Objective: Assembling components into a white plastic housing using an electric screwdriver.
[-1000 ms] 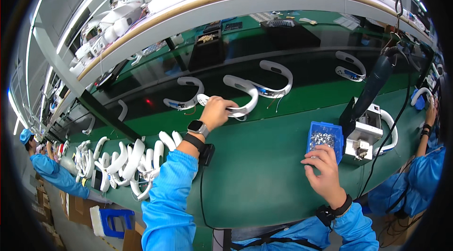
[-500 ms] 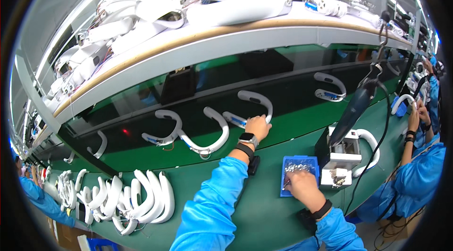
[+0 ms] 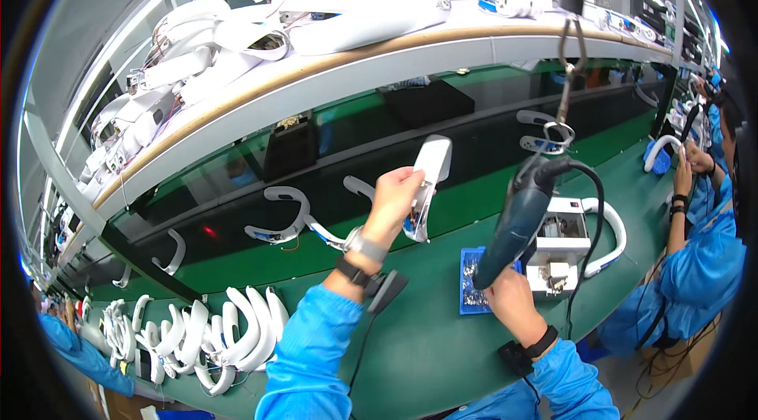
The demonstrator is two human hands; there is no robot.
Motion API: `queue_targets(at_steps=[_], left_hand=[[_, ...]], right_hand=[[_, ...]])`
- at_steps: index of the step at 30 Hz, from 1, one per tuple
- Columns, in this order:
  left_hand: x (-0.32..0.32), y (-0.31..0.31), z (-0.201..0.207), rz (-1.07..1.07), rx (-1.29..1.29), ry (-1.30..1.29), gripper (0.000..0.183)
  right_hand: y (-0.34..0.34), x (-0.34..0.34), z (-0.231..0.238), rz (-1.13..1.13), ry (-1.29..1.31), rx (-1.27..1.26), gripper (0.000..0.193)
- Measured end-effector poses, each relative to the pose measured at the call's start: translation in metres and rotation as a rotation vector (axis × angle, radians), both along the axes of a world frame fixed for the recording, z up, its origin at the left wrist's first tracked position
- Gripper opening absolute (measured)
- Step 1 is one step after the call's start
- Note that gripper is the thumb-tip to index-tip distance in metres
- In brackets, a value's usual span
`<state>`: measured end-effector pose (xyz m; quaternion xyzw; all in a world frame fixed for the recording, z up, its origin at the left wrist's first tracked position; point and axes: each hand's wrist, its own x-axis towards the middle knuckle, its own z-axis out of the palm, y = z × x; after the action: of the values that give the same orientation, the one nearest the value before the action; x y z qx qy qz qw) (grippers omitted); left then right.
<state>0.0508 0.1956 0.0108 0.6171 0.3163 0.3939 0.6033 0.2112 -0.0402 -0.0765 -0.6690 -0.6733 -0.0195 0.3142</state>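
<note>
Grips a white curved part (image 3: 434,159) in closed fingers of the left hand (image 3: 391,203), over the green belt (image 3: 466,203).
Has the wide white end pointing up past the fingertips, on their right side, and the lower end below them. Rests the right hand (image 3: 513,305) at the rim of the blue tray (image 3: 474,309), with fingertips hidden behind the hanging dark screwdriver (image 3: 509,230); cannot tell if spread or pinching. Offers bare room on the green table (image 3: 426,301) between left wrist and tray, but meets the screwdriver at the right and the shelf edge (image 3: 347,57) above. Looks smooth and pale outside, with some blue inside the lower end.
</note>
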Motion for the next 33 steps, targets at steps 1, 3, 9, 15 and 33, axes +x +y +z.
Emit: queue_targets(at_steps=[1,3,9,15,33], left_hand=[[-0.012,-0.024,0.014,-0.012,-0.040,-0.026,0.032],[-0.034,-0.071,0.029,0.010,-0.107,-0.119,0.033],[-0.099,-0.192,0.026,-0.061,-0.338,-0.176,0.040],[-0.102,-0.251,0.011,-0.065,-0.184,-0.224,0.053],[-0.112,-0.257,0.005,-0.087,-0.152,-0.166,0.031]], right_hand=[[-0.003,0.002,0.002,-0.011,0.052,0.029,0.005],[-0.012,0.004,0.005,-0.012,0.214,0.118,0.007],[-0.059,-0.029,0.037,0.088,0.896,-0.060,0.006],[-0.075,-0.074,0.080,0.342,1.073,0.089,0.009],[-0.051,-0.084,0.092,0.510,0.080,0.604,0.021]])
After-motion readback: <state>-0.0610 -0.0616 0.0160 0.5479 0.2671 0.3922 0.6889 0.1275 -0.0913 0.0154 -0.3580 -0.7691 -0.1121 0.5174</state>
